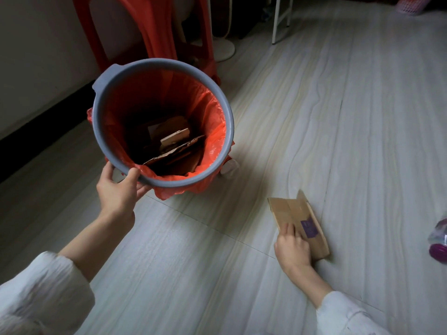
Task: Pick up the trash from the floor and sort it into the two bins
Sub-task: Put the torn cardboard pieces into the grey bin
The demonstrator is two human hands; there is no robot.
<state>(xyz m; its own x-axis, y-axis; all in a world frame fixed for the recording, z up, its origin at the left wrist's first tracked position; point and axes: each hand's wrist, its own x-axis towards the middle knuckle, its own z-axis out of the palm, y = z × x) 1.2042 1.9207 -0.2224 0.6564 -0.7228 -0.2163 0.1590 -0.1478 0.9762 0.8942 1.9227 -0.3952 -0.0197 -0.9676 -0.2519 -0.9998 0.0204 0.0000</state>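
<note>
A pale, wood-grained floor [338, 117] fills the view, with a white wall and dark skirting running along the nine o'clock side.

The left hand [118, 189], at about eight o'clock from the centre, grasps the near rim of a grey bin [106, 76]: the thumb lies over the rim's top edge and the fingers curl beneath it. The bin is tipped so that its mouth faces the camera. It is lined with a red plastic bag [169, 192] whose edge folds out over the rim and hangs below it. Inside, at the bottom, lie several pieces of brown cardboard [176, 146], flat and overlapping, some with torn corrugated edges.

The right hand [292, 247], at about five o'clock, rests on a flattened cardboard piece [287, 209] lying on the floor. Its fingers bend down onto the near end of the piece, and whether they pinch the edge or only press on it cannot be told. The piece bears a dark purple label [308, 228] just beside the fingertips. Both forearms show white sleeves pushed back from the wrists.

At four o'clock, cut by the frame edge, lies a clear bottle with a purple cap [437, 247], well apart from the cardboard. At twelve o'clock behind the bin stands a red plastic chair [154, 27], and a white round base [225, 50] sits beside it.
</note>
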